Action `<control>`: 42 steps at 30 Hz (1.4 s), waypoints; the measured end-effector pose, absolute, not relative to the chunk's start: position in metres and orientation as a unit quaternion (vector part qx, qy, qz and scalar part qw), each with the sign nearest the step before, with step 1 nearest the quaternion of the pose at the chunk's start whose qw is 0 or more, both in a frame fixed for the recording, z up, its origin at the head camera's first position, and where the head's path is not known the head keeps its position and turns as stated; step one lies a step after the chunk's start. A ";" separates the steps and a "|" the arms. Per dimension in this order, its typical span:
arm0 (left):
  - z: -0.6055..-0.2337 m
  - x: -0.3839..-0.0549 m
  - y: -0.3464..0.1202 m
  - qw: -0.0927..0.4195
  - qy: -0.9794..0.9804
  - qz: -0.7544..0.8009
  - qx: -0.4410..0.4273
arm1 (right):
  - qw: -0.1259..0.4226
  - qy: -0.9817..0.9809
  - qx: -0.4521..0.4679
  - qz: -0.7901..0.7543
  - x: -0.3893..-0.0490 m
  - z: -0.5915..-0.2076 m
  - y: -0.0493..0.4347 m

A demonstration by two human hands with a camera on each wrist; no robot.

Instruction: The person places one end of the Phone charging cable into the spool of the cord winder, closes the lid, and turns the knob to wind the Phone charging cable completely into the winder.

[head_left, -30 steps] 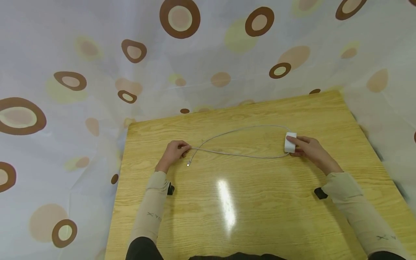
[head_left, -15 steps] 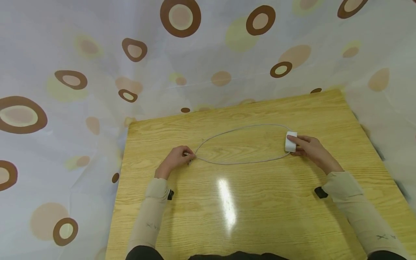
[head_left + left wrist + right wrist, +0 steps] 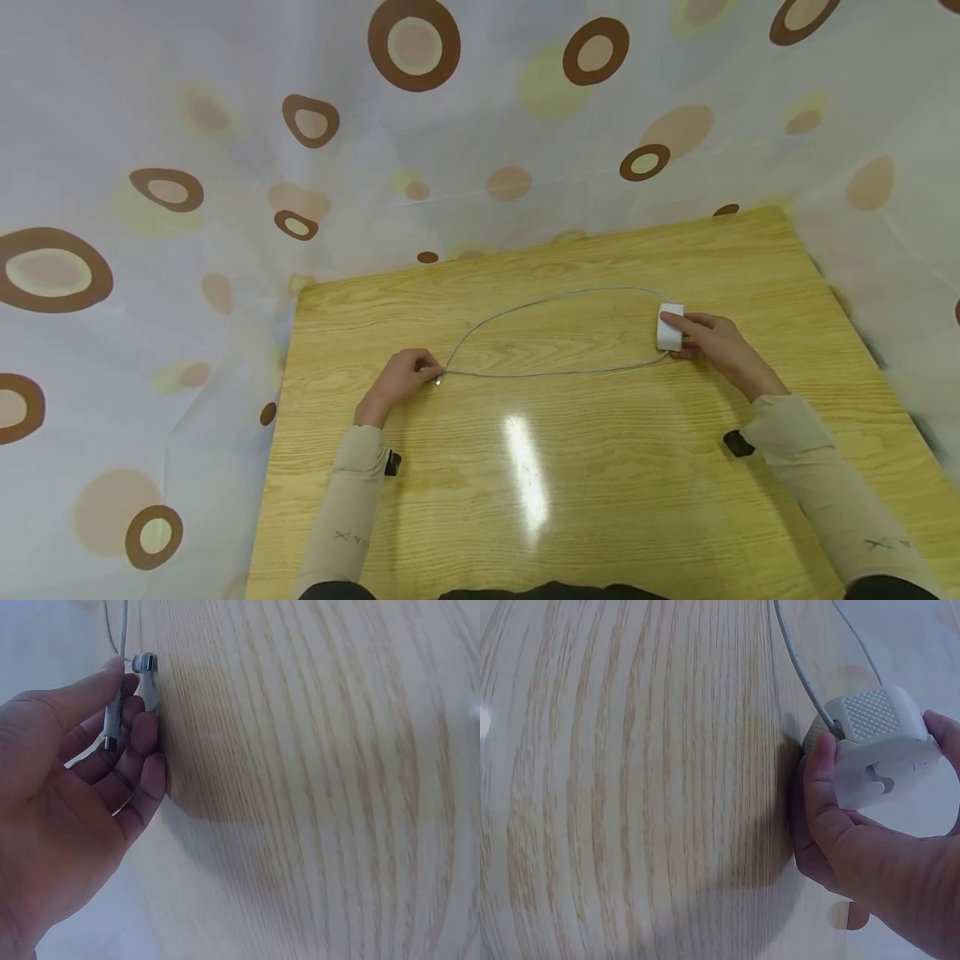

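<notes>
My left hand (image 3: 401, 379) pinches one end of a thin grey-white cable (image 3: 555, 374) between thumb and fingers. In the left wrist view its small plug (image 3: 112, 727) points down inside the hand. A second plug (image 3: 146, 663) with a metal tip shows just behind the fingertips; whether the fingers grip it too, I cannot tell. At the right, my right hand (image 3: 716, 346) grips a white rounded cable case (image 3: 669, 327), thumb on one side and fingers on the other. The case has a textured side and an S-shaped slot (image 3: 880, 778). Cable leaves it from two sides, making a long loop.
A light wood-grain table (image 3: 600, 467) lies under both hands, with a bright reflection near its middle. Patterned white sheeting (image 3: 480, 125) rises behind the table and along its sides.
My left hand has moved slightly toward me, bringing its cable end beside the other plug, which lay apart on the table. The near cable strand shifted toward me. My right hand stays put.
</notes>
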State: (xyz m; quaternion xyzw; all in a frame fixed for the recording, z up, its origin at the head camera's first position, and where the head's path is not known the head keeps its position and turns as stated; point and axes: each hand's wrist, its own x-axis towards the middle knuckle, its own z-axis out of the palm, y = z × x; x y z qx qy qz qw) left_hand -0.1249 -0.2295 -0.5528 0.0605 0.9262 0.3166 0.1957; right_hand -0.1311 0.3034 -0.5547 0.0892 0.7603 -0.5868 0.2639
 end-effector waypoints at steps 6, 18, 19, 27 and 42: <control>-0.555 -0.121 -0.230 0.202 0.926 0.316 0.052 | 0.265 0.756 0.097 -0.591 -0.131 -0.555 0.302; -0.553 -0.113 -0.219 0.174 0.935 0.302 0.065 | 0.262 0.761 0.102 -0.585 -0.130 -0.554 0.301; -0.553 -0.112 -0.218 0.171 0.937 0.297 0.065 | 0.262 0.760 0.103 -0.586 -0.130 -0.553 0.301; -0.550 -0.112 -0.214 0.162 0.944 0.281 0.056 | 0.257 0.752 0.106 -0.598 -0.126 -0.550 0.300; -0.539 -0.124 -0.192 0.067 0.958 0.260 0.099 | 0.269 0.575 0.126 -0.762 -0.115 -0.559 0.283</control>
